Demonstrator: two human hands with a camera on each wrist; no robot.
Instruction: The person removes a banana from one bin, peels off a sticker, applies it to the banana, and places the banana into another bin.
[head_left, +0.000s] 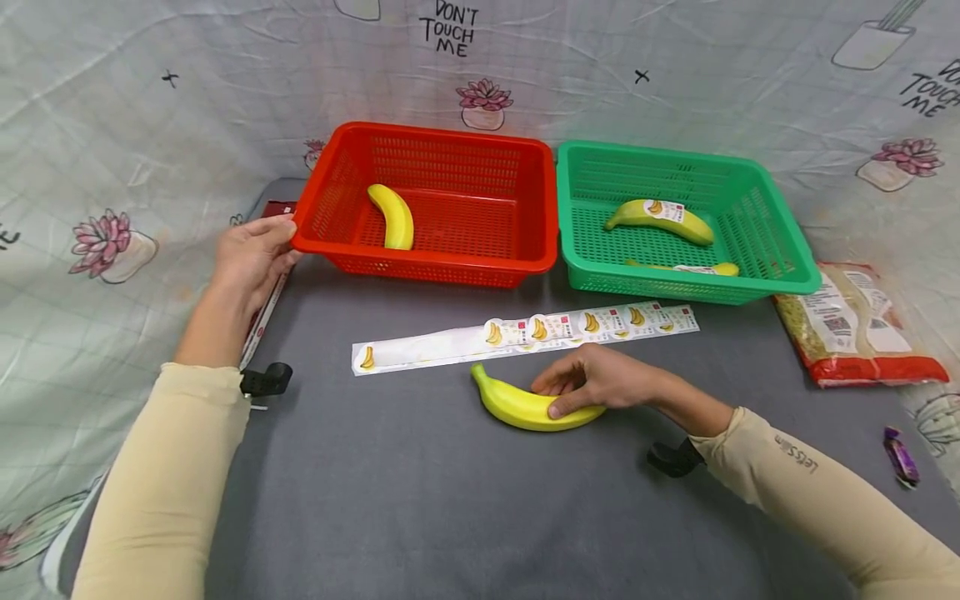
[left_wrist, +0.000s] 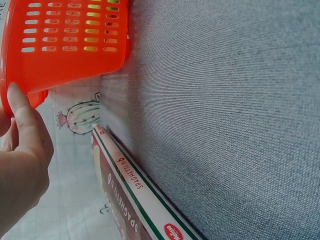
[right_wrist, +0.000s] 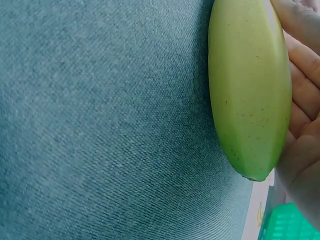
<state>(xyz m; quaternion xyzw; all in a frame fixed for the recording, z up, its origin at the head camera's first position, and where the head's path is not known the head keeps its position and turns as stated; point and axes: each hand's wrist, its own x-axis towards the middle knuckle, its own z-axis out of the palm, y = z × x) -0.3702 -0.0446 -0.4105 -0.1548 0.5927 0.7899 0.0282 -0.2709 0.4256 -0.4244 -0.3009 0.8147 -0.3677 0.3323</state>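
The right hand (head_left: 597, 377) pinches the banana (head_left: 517, 408) near its right end, stem (head_left: 478, 373) pointing left; the left hand (head_left: 255, 254) grips the red basket (head_left: 420, 257).

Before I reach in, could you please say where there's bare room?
The widest bare table patch lies between left sleeve and right sleeve, on the near side of the held banana. Another, smaller, lies left of the sticker strip. The back is crowded: red basket, green basket.
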